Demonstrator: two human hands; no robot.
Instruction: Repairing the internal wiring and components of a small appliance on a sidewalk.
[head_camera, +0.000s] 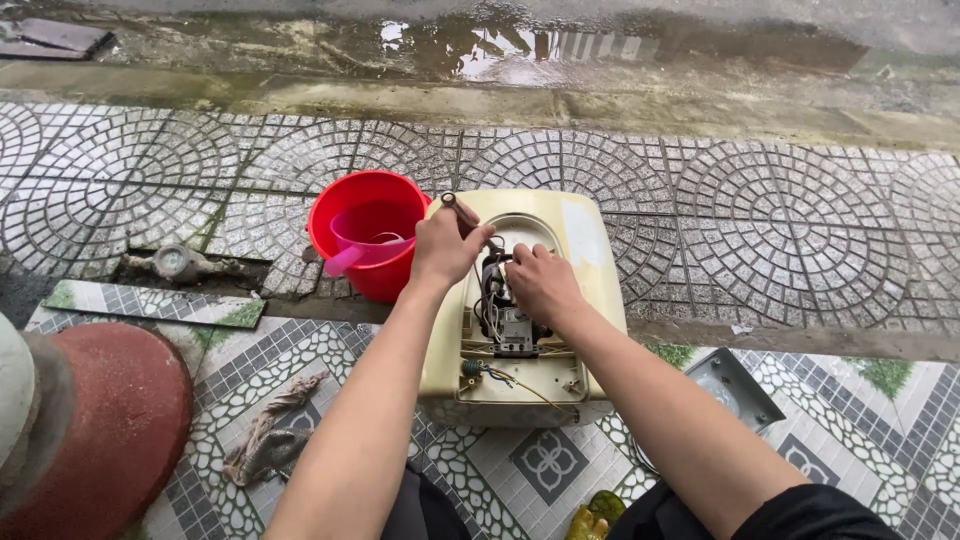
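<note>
A cream-coloured appliance casing (590, 250) lies open on the tiled ground, with wires and a dark electrical block (512, 328) exposed inside. My left hand (447, 245) grips a slim hand tool (466, 214) at the casing's upper left, its tip pointing into the opening. My right hand (541, 281) reaches into the opening beside the wiring, fingers curled on a part I cannot make out.
A red bucket (345, 205) with a pink scoop (352, 248) stands left of the casing. A grey cover plate (730, 385) lies at the lower right. A rag (268, 440) and a dark red rounded base (110, 420) are at the left. Wet pavement lies beyond.
</note>
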